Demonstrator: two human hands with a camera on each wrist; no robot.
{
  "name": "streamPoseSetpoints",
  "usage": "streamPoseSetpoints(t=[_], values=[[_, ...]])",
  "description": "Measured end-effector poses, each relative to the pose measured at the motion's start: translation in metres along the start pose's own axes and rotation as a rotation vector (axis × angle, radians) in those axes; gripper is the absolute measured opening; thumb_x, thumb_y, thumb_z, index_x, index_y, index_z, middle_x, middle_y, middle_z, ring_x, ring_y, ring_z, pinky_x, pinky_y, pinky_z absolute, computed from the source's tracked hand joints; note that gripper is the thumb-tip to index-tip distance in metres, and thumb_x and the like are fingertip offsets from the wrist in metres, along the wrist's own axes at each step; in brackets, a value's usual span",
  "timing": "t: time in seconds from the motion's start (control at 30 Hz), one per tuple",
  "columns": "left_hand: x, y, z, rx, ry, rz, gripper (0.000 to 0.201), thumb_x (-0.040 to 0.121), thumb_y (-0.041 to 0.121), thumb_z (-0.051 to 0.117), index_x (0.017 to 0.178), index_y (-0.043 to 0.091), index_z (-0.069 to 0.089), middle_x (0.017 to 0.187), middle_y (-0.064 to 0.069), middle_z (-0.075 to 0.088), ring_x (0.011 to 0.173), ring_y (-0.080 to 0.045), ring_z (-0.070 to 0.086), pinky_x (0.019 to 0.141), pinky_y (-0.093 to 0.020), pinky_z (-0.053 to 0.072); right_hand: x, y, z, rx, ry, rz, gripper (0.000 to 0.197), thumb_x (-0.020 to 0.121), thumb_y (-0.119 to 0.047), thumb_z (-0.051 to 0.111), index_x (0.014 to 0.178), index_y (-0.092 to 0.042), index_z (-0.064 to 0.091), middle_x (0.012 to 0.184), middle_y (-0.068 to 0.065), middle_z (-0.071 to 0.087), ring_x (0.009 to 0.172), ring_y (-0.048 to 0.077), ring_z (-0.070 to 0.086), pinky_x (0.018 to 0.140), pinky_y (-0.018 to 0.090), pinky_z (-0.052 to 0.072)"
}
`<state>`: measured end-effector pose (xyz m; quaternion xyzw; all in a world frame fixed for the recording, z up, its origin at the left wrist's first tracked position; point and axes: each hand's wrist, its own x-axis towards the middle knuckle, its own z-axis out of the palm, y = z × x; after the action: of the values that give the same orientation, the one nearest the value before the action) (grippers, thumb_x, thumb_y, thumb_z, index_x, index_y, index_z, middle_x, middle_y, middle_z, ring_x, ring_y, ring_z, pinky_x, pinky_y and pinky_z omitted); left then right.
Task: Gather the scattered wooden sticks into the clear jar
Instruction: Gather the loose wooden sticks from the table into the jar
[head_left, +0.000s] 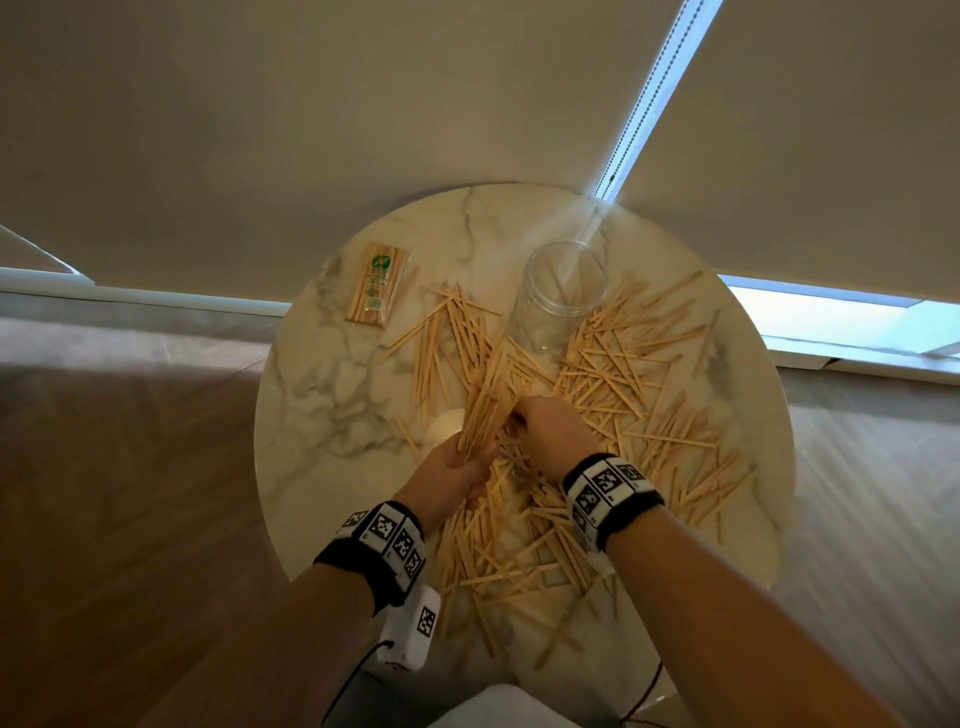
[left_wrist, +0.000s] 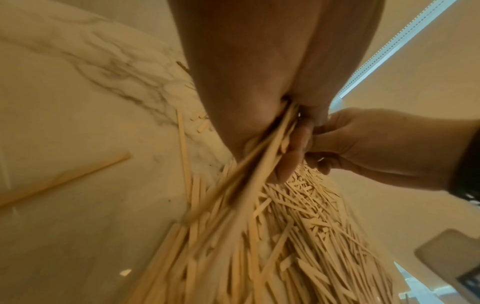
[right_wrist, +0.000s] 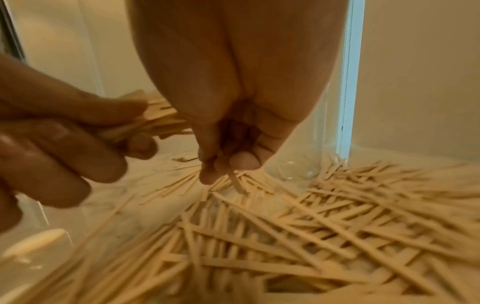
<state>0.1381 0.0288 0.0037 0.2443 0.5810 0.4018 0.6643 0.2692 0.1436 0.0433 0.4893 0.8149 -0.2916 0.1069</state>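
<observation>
Many flat wooden sticks (head_left: 639, 395) lie scattered over the round marble table (head_left: 332, 395). The clear jar (head_left: 558, 296) stands upright and open at the back middle, with no sticks visible in it. My left hand (head_left: 460, 467) grips a thick bundle of sticks (head_left: 493, 395) that fans up toward the jar; the same bundle of sticks (left_wrist: 262, 156) shows in the left wrist view, clamped in the left hand (left_wrist: 259, 98). Just right of the bundle, my right hand (head_left: 545, 426) pinches a single stick (right_wrist: 235, 181) between thumb and fingertips (right_wrist: 207, 176), low over the pile.
A sealed pack of sticks (head_left: 378, 283) lies at the table's back left. A white device (head_left: 410, 631) with markers sits at the near edge by my left wrist. Bare marble shows on the table's left side. Blinds and a window strip rise behind the table.
</observation>
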Motion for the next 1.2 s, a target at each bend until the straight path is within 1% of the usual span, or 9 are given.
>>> streamPoseSetpoints(t=[0.13, 0.23, 0.3, 0.37, 0.47, 0.6, 0.77, 0.97, 1.2], values=[[0.003, -0.001, -0.009, 0.035, 0.055, 0.035, 0.027, 0.102, 0.036, 0.060, 0.094, 0.011, 0.053, 0.066, -0.001, 0.048, 0.058, -0.017, 0.041, 0.055, -0.032, 0.039, -0.008, 0.018, -0.010, 0.043, -0.030, 0.105, 0.025, 0.101, -0.020, 0.049, 0.087, -0.016, 0.069, 0.082, 0.001, 0.069, 0.077, 0.020, 0.064, 0.067, 0.028, 0.046], [0.010, 0.001, -0.005, 0.069, 0.177, 0.069, 0.032, 0.102, 0.041, 0.056, 0.096, 0.013, 0.071, 0.079, -0.003, 0.065, 0.068, -0.018, 0.058, 0.061, -0.034, 0.051, -0.024, 0.008, -0.007, 0.186, -0.119, 0.091, 0.029, 0.101, -0.022, 0.052, 0.074, -0.022, 0.060, 0.065, -0.009, 0.063, 0.057, 0.006, 0.062, 0.051, 0.014, 0.041], [0.013, 0.002, 0.002, 0.080, 0.205, 0.077, 0.028, 0.102, 0.042, 0.055, 0.109, 0.020, 0.070, 0.100, 0.002, 0.073, 0.090, -0.015, 0.069, 0.081, -0.035, 0.057, -0.037, -0.011, 0.002, 0.214, -0.178, -0.001, 0.020, 0.103, -0.024, 0.050, 0.089, -0.019, 0.063, 0.068, -0.007, 0.066, 0.054, 0.004, 0.063, 0.049, 0.015, 0.046], [0.014, 0.003, 0.006, 0.077, 0.212, 0.074, 0.029, 0.102, 0.040, 0.057, 0.123, 0.021, 0.060, 0.112, 0.003, 0.072, 0.105, -0.013, 0.069, 0.094, -0.034, 0.055, -0.042, -0.025, 0.012, 0.069, -0.159, -0.115, 0.021, 0.103, -0.024, 0.047, 0.111, -0.013, 0.063, 0.088, 0.003, 0.071, 0.074, 0.014, 0.068, 0.062, 0.024, 0.050], [0.010, 0.004, 0.000, 0.153, 0.223, 0.085, 0.033, 0.099, 0.041, 0.062, 0.121, 0.017, 0.062, 0.099, 0.005, 0.075, 0.094, -0.011, 0.071, 0.090, -0.034, 0.057, -0.043, -0.029, 0.015, -0.044, -0.206, -0.150, 0.029, 0.104, -0.031, 0.046, 0.117, -0.012, 0.063, 0.099, 0.011, 0.069, 0.087, 0.027, 0.065, 0.072, 0.034, 0.050], [0.003, 0.002, -0.011, 0.213, 0.163, 0.118, 0.018, 0.102, 0.028, 0.060, 0.110, 0.013, 0.061, 0.077, -0.007, 0.069, 0.073, -0.023, 0.068, 0.072, -0.043, 0.058, -0.039, -0.012, -0.002, 0.233, -0.099, 0.003, 0.039, 0.103, -0.047, 0.044, 0.088, -0.019, 0.066, 0.079, -0.001, 0.068, 0.072, 0.016, 0.065, 0.064, 0.029, 0.046], [-0.010, -0.002, -0.005, 0.295, -0.009, 0.160, 0.007, 0.104, 0.028, 0.056, 0.098, 0.024, 0.056, 0.068, -0.002, 0.056, 0.057, -0.015, 0.053, 0.058, -0.028, 0.048, -0.020, -0.012, -0.019, 0.764, -0.003, 0.183, 0.091, 0.084, -0.087, 0.034, 0.132, -0.013, 0.058, 0.122, 0.009, 0.069, 0.111, 0.025, 0.065, 0.102, 0.046, 0.048], [-0.009, -0.013, -0.006, 0.447, -0.084, 0.147, 0.017, 0.102, 0.043, 0.056, 0.105, 0.026, 0.056, 0.067, 0.002, 0.055, 0.055, -0.014, 0.051, 0.062, -0.036, 0.048, -0.007, -0.017, -0.022, 1.264, 0.047, 0.226, 0.030, 0.108, -0.026, 0.040, 0.097, -0.009, 0.061, 0.093, 0.015, 0.075, 0.084, 0.031, 0.068, 0.090, 0.054, 0.053], [-0.013, -0.024, -0.033, 0.657, -0.070, 0.108, 0.024, 0.100, 0.049, 0.056, 0.100, 0.025, 0.060, 0.070, 0.014, 0.053, 0.057, 0.001, 0.048, 0.065, -0.027, 0.044, -0.012, -0.001, -0.022, 1.513, 0.213, 0.269, 0.031, 0.110, -0.030, 0.032, 0.095, -0.010, 0.050, 0.079, 0.011, 0.071, 0.081, 0.031, 0.070, 0.077, 0.046, 0.056]])
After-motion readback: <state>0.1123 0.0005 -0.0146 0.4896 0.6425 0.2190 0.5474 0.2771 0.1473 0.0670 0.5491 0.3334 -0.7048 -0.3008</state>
